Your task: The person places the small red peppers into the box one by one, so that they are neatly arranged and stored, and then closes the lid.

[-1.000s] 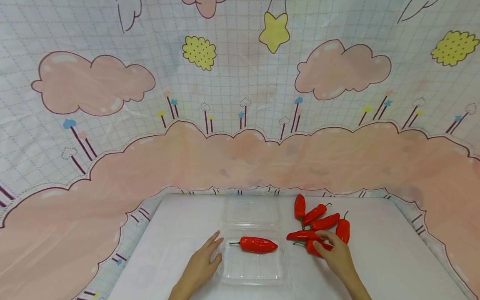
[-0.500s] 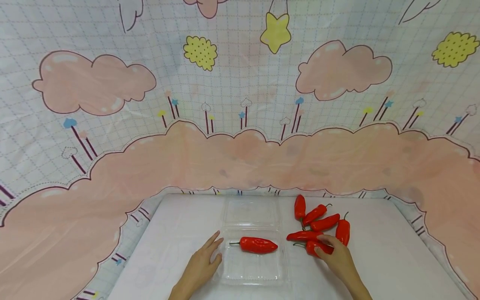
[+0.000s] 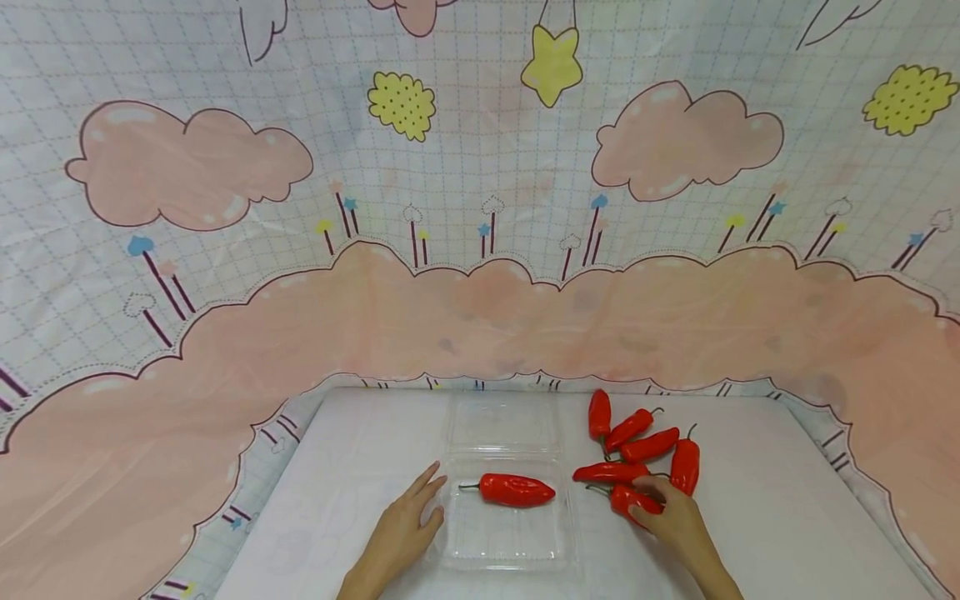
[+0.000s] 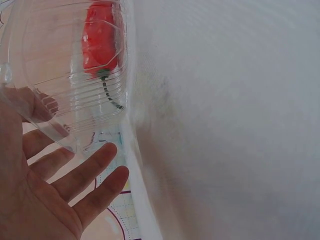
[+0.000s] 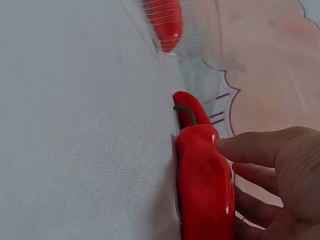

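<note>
My left hand [image 3: 405,527] lies beside the left edge of a clear plastic clamshell box [image 3: 506,542], its fingers spread. In the left wrist view the fingers [image 4: 95,192] are straight, and the thumb is seen through the box wall. A single red chili pepper [image 3: 517,490] lies in the box's near half, stem to the left. My right hand [image 3: 675,521] pinches the nearest loose red pepper [image 3: 624,500], thumb on the near side and fingers on the far side. That pepper [image 5: 204,185] fills the middle of the right wrist view, green stem showing, part hidden by the frame edge.
Just beyond the pinched pepper lies another red pepper [image 3: 609,472]. Several more red peppers [image 3: 648,445] are grouped behind it at the right. The box's lid [image 3: 504,423] lies folded back on the white table [image 3: 360,442]. A cartoon-print cloth [image 3: 480,325] rises behind.
My right thumb and fingers have closed in on the nearest pepper, which has turned and shifted slightly toward me. The left hand and the pepper in the box have not moved.
</note>
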A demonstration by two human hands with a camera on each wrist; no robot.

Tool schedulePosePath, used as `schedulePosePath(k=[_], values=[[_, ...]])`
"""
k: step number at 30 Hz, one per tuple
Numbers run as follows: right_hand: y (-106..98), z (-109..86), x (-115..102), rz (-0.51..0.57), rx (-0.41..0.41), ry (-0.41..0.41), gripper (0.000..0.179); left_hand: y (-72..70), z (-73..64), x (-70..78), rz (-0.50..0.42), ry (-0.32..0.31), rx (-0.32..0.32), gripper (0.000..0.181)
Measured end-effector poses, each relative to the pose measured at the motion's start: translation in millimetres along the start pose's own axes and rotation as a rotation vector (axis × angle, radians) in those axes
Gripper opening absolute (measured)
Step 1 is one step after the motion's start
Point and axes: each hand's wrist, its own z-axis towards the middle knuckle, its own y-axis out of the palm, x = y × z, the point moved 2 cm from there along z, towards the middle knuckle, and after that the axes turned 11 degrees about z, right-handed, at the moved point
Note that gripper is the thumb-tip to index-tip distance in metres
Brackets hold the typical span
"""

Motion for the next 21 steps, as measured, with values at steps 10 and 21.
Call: schedulePosePath(k=[10, 21], values=[[0.7, 3.1, 6.3, -0.018, -0.031, 0.044, 0.050, -0.8, -0.7, 0.4, -0.007, 0.013, 0.015, 0.044], [2.1, 3.9, 7.6, -0.031, -0.060, 0.073, 0.056, -0.2, -0.5, -0.6, -0.009, 0.007, 0.014, 0.043]])
